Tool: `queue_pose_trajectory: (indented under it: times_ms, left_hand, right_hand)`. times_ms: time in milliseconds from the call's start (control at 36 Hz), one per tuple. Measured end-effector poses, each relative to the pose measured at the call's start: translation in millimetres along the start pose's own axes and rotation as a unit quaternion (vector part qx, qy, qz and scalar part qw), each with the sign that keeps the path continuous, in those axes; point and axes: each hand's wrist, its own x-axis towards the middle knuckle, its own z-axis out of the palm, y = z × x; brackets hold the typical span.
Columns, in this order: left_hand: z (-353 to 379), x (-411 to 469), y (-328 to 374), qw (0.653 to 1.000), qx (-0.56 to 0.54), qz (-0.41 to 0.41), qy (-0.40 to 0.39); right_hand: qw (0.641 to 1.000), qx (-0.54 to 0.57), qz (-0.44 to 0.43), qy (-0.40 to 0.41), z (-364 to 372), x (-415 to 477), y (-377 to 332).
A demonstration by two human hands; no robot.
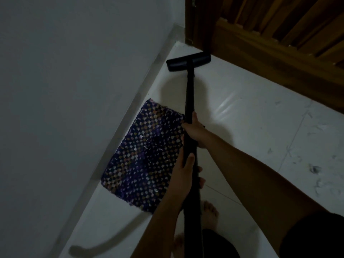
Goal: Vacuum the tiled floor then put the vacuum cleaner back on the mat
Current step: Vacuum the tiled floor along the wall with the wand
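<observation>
Fingers of left hand and right hand gripped the wand; vacuuming was judged underway. Next pass called rightward, toward debris on tiles.

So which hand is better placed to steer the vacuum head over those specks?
Probably the right hand: it grips the tube nearer the head, on the side of the specks. The left hand grips higher up, by the mat.
</observation>
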Motion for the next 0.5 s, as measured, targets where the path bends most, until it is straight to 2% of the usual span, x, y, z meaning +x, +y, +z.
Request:
queue_pose_trajectory:
  times_ms: [361,500]
  left_hand:
    - [5,-35,-42,0.999,0.048,-0.015,0.007]
    - [-6,-62,-58,0.995,0.103,-0.011,-0.003]
  right_hand:
    - [0.996,0.089,0.003,0.000,4,-38,46]
    - [0.993,0.113,0.000,0.018,15,-67,72]
